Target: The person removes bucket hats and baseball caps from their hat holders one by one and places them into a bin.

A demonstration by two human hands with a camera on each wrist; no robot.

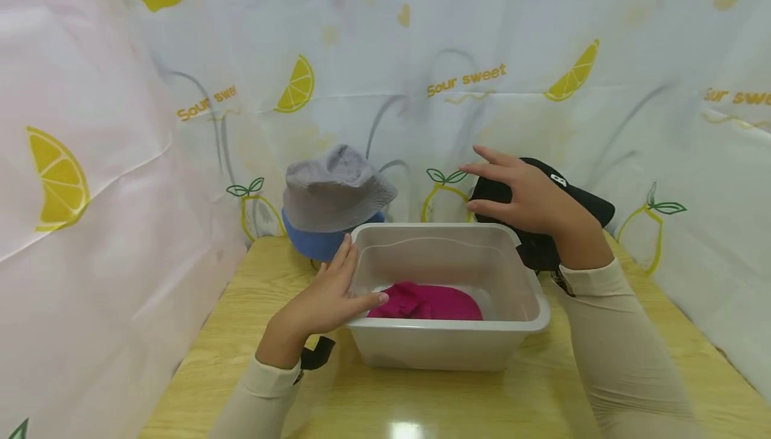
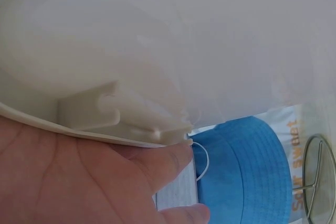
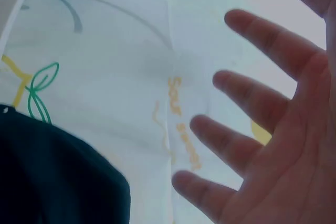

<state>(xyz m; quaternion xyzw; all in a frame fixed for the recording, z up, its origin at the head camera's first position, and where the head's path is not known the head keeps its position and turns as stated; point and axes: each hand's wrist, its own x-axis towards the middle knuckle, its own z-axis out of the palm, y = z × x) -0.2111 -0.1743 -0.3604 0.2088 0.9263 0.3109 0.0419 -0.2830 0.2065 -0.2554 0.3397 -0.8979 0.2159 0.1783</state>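
A beige plastic bin (image 1: pixel 446 348) stands on the wooden table with a bright pink cap (image 1: pixel 448 303) lying inside it. My left hand (image 1: pixel 319 302) rests against the bin's left rim, with its fingers straight along the outside and the thumb reaching over the front left corner. The left wrist view shows fingers (image 2: pixel 163 163) under the rim, near a blue hat (image 2: pixel 239 169). Raised beyond the bin's back right corner, my right hand (image 1: pixel 530 195) has its fingers spread and holds nothing. Behind it is a black cap (image 1: pixel 587 203), partly hidden by the hand.
A grey bucket hat (image 1: pixel 337 188) sits over a blue hat (image 1: pixel 310 241) behind the bin's left side. A wire stand (image 2: pixel 316 177) shows beside the blue hat in the left wrist view. Lemon-printed cloth (image 1: pixel 385 37) hangs around the wooden table (image 1: pixel 241 345).
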